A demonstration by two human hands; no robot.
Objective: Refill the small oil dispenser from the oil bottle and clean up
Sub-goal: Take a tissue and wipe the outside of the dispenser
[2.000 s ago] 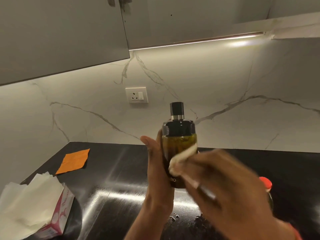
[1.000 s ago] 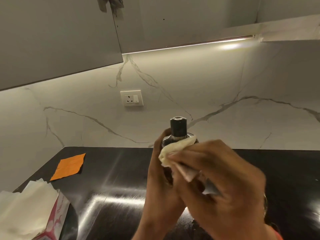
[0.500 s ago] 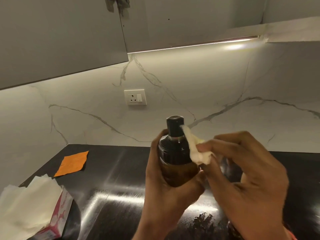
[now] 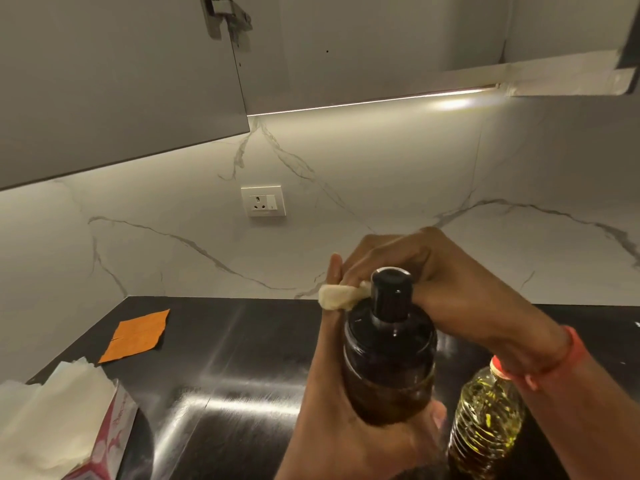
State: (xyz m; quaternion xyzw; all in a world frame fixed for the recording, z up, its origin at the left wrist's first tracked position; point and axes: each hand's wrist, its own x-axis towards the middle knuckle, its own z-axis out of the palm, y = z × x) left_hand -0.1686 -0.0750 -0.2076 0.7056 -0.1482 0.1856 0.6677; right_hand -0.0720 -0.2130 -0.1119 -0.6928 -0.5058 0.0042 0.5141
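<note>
A person's left hand (image 4: pixel 346 410) grips the dark dispenser (image 4: pixel 388 358) from below and from its left side, fingers wrapped round the lower body, holding it tilted toward the camera above the black bench (image 4: pixel 242 341). Amber oil shows through the lower part of the glass. The right hand (image 4: pixel 450 289) reaches in from the right behind the black cap (image 4: pixel 393 292), its fingers curled and pinching a crumpled tissue (image 4: pixel 337 297) against the shoulder of the dispenser, just left of the cap. An orange band (image 4: pixel 550 368) circles the right wrist.

The oil bottle (image 4: pixel 485 417), clear plastic with yellow oil and a red cap, stands on the bench just right of the dispenser, partly under the right forearm.

At the lower left, a pink tissue box (image 4: pixel 110 431) sits at the bench edge with white sheets (image 4: pixel 48 417) spilling from its top. An orange cloth (image 4: pixel 136 336) lies flat near the back corner. A white wall socket (image 4: pixel 263 200) is set in the marble backsplash, beneath grey cabinets (image 4: pixel 114 81) with a lit strip along their underside.
</note>
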